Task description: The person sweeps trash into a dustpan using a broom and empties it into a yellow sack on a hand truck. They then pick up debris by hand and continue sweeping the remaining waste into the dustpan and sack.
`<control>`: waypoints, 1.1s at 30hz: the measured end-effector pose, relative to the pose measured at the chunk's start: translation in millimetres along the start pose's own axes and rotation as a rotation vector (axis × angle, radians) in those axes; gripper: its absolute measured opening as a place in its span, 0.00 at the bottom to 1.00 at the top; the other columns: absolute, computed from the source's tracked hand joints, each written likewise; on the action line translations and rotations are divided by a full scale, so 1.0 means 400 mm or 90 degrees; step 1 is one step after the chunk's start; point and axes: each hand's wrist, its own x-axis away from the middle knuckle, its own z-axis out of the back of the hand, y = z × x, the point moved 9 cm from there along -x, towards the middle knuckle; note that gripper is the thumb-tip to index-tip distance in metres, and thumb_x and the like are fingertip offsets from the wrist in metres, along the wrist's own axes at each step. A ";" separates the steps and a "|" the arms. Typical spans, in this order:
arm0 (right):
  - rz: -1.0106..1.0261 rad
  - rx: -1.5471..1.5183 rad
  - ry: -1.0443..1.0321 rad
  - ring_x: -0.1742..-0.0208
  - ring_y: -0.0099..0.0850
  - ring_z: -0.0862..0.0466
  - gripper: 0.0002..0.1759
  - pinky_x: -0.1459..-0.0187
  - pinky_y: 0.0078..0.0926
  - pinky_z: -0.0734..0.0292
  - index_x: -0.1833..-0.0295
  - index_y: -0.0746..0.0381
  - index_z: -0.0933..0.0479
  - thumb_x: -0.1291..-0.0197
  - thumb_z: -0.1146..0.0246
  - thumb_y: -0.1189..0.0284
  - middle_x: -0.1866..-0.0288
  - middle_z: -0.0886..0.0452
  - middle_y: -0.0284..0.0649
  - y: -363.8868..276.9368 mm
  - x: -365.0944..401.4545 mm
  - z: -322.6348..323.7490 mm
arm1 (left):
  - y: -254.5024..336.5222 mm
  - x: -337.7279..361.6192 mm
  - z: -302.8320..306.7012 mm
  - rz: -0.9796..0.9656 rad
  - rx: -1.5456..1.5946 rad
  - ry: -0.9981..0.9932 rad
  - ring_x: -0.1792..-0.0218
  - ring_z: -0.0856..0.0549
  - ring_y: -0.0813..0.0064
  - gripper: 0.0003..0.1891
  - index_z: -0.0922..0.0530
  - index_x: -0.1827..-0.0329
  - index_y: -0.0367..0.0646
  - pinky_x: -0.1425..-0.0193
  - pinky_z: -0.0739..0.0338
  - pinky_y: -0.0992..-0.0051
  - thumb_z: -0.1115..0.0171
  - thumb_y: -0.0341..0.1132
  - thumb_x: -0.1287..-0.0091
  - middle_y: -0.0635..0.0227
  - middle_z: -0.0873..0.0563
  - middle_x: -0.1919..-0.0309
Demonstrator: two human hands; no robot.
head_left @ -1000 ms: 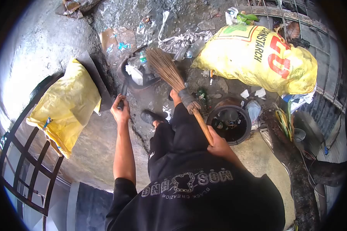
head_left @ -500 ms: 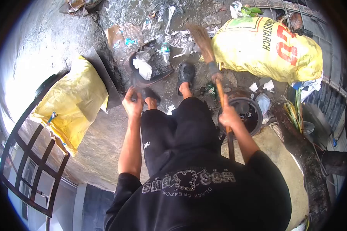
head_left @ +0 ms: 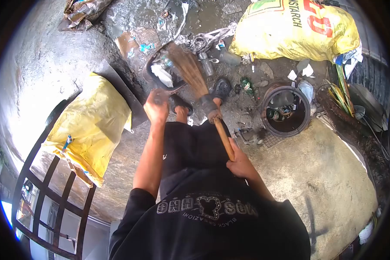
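Observation:
My right hand (head_left: 239, 161) is wrapped round the wooden handle of a broom (head_left: 209, 102). The broom's bristles fan out up and left, over the litter beside a dark curved scoop (head_left: 149, 69). White waste (head_left: 161, 76) lies in that scoop. At the scoop's near end, my left hand (head_left: 157, 105) is closed round its grip, slightly blurred. A clear plastic bottle (head_left: 207, 65) lies right of the bristles on the wet ground. My feet in black clogs (head_left: 221, 88) stand just below the litter.
A full yellow sack (head_left: 286, 32) lies at the upper right. Below it sits a round container (head_left: 286, 110) with bottles inside. Another yellow sack (head_left: 91, 125) hangs at the left by a metal grille (head_left: 47, 190). A log (head_left: 351, 125) lies far right.
The broom has swung left and its bristles are now close to the scoop. My right hand has moved left with the handle. The view has shifted, uncovering the round container.

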 end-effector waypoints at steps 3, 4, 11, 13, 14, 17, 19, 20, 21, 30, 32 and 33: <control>0.021 0.046 0.133 0.53 0.52 0.23 0.45 0.54 0.37 0.28 0.30 0.57 0.58 0.56 0.46 0.78 0.48 0.29 0.58 -0.029 0.007 0.113 | -0.017 -0.011 0.040 0.058 0.017 -0.002 0.64 0.18 0.72 0.09 0.20 0.65 0.38 0.57 0.26 0.74 0.43 0.28 0.49 0.53 0.17 0.64; 0.087 0.105 0.232 0.53 0.52 0.24 0.45 0.54 0.38 0.28 0.30 0.56 0.58 0.56 0.46 0.77 0.48 0.28 0.57 -0.058 0.006 0.173 | -0.041 -0.008 0.040 0.065 0.015 -0.003 0.64 0.18 0.72 0.09 0.20 0.65 0.38 0.57 0.26 0.74 0.43 0.28 0.49 0.53 0.17 0.64; -0.155 0.469 0.168 0.60 0.52 0.22 0.48 0.55 0.43 0.28 0.31 0.59 0.65 0.58 0.47 0.80 0.66 0.23 0.59 -0.022 -0.225 0.343 | 0.018 0.010 0.038 -0.044 -0.026 0.015 0.76 0.18 0.72 0.08 0.20 0.64 0.43 0.68 0.26 0.73 0.43 0.31 0.47 0.59 0.17 0.72; -0.138 0.344 0.043 0.71 0.50 0.20 0.51 0.69 0.39 0.24 0.31 0.60 0.68 0.59 0.45 0.80 0.68 0.24 0.61 0.085 -0.218 0.241 | 0.003 0.009 0.033 -0.052 0.003 0.015 0.77 0.19 0.72 0.09 0.20 0.63 0.44 0.69 0.27 0.74 0.43 0.31 0.46 0.60 0.17 0.71; -0.156 0.234 -0.011 0.77 0.45 0.20 0.52 0.75 0.35 0.24 0.31 0.62 0.70 0.59 0.45 0.80 0.70 0.23 0.57 0.128 -0.195 0.179 | -0.060 0.006 0.005 0.067 0.032 -0.058 0.75 0.18 0.73 0.09 0.20 0.62 0.43 0.67 0.26 0.75 0.42 0.32 0.46 0.59 0.17 0.69; -0.170 0.073 -0.129 0.79 0.38 0.20 0.52 0.78 0.30 0.25 0.32 0.65 0.72 0.58 0.44 0.80 0.68 0.23 0.55 0.114 -0.099 0.038 | 0.003 0.012 0.007 -0.204 -0.054 0.042 0.71 0.17 0.73 0.11 0.21 0.60 0.40 0.63 0.25 0.76 0.41 0.31 0.47 0.58 0.17 0.66; -0.186 0.008 -0.185 0.70 0.43 0.19 0.52 0.70 0.32 0.24 0.32 0.65 0.72 0.58 0.43 0.80 0.62 0.24 0.57 0.107 -0.059 -0.011 | 0.011 0.010 -0.001 -0.151 -0.039 -0.005 0.65 0.18 0.73 0.13 0.21 0.59 0.40 0.57 0.27 0.75 0.41 0.29 0.48 0.58 0.17 0.64; -0.108 0.015 -0.191 0.67 0.47 0.19 0.53 0.66 0.35 0.25 0.32 0.63 0.72 0.58 0.42 0.78 0.63 0.24 0.59 0.139 -0.069 -0.048 | -0.002 0.006 -0.009 -0.087 -0.027 -0.047 0.59 0.19 0.74 0.15 0.21 0.58 0.39 0.51 0.28 0.74 0.42 0.26 0.50 0.57 0.17 0.62; -0.029 0.022 -0.198 0.64 0.50 0.20 0.54 0.61 0.38 0.25 0.32 0.62 0.71 0.57 0.41 0.76 0.65 0.24 0.61 0.130 -0.075 -0.068 | 0.003 0.001 -0.005 -0.094 -0.033 -0.045 0.59 0.19 0.74 0.15 0.21 0.58 0.39 0.51 0.28 0.74 0.42 0.26 0.50 0.57 0.17 0.62; -0.147 -0.090 -0.089 0.61 0.44 0.20 0.43 0.61 0.30 0.27 0.31 0.59 0.53 0.58 0.47 0.80 0.61 0.23 0.53 0.070 0.067 0.116 | -0.032 -0.011 -0.003 -0.036 -0.046 -0.082 0.61 0.18 0.72 0.16 0.22 0.56 0.37 0.52 0.28 0.74 0.41 0.29 0.49 0.58 0.17 0.64; -0.070 -0.037 0.014 0.62 0.48 0.20 0.43 0.61 0.35 0.27 0.31 0.57 0.53 0.57 0.47 0.80 0.62 0.23 0.56 0.084 0.067 0.166 | -0.002 -0.008 -0.010 -0.066 -0.057 -0.065 0.62 0.17 0.69 0.16 0.22 0.56 0.38 0.54 0.27 0.73 0.42 0.29 0.50 0.55 0.17 0.64; 0.011 0.016 0.115 0.63 0.51 0.20 0.43 0.62 0.40 0.26 0.31 0.55 0.52 0.57 0.47 0.80 0.64 0.24 0.59 0.068 0.071 0.207 | -0.002 -0.008 -0.016 -0.045 -0.068 -0.070 0.63 0.17 0.69 0.16 0.22 0.56 0.38 0.55 0.26 0.72 0.42 0.30 0.50 0.55 0.17 0.64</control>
